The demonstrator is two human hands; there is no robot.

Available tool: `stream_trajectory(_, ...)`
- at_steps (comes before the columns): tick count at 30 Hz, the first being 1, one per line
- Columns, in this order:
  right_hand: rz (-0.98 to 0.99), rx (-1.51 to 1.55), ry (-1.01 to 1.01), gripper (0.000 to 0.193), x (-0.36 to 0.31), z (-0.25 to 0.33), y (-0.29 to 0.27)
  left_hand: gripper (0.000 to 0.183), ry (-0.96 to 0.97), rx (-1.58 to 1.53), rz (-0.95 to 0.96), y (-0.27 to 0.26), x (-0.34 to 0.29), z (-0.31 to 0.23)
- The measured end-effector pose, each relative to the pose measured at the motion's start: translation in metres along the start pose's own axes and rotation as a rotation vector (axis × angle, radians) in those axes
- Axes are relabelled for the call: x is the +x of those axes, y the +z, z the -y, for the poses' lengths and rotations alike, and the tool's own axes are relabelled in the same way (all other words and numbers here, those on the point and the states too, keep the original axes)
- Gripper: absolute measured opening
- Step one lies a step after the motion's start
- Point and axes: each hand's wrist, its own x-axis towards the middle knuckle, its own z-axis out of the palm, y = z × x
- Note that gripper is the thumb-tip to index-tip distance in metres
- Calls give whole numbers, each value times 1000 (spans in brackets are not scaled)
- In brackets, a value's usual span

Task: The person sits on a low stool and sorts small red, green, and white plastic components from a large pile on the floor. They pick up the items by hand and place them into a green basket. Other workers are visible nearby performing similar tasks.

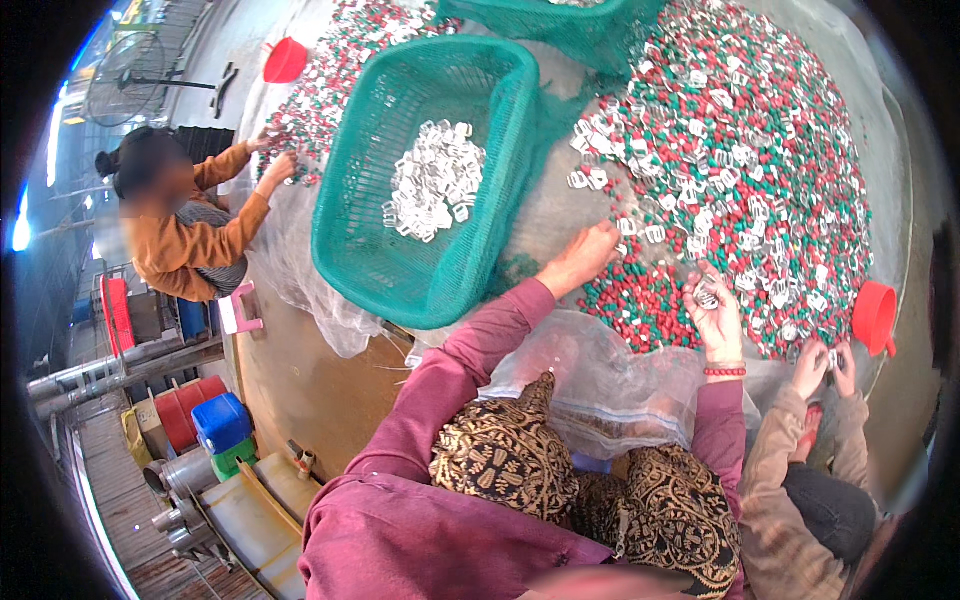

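My left hand reaches over the near edge of a pile of small red and green pellets and white plastic slotted buckles. Its fingers are pinched together beside a white buckle; whatever lies between the fingertips is hidden. Palm up, my right hand curls its fingers around several pale plastic buckles, a red bracelet at its wrist. Left of my left arm stands a green mesh-lined basket with a heap of loose white buckles inside.
A co-worker in orange handles pieces at the far left; another's hands work close on my right. Red scoops rest at both sides. A second green basket stands at the back. Translucent sheeting covers the near edge.
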Motion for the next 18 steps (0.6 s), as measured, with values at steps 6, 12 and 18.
stream_trajectory(6,-30,-941,-280,33,-28,7,90,20,-160,-1191,187,-29,0,-31)
stream_trajectory(12,273,-1725,-904,37,-43,-15,144,27,-579,-2148,163,1,-4,-78)
stream_trajectory(18,-114,-1299,-944,29,-43,25,119,14,-496,-2301,-105,-91,-6,-68)
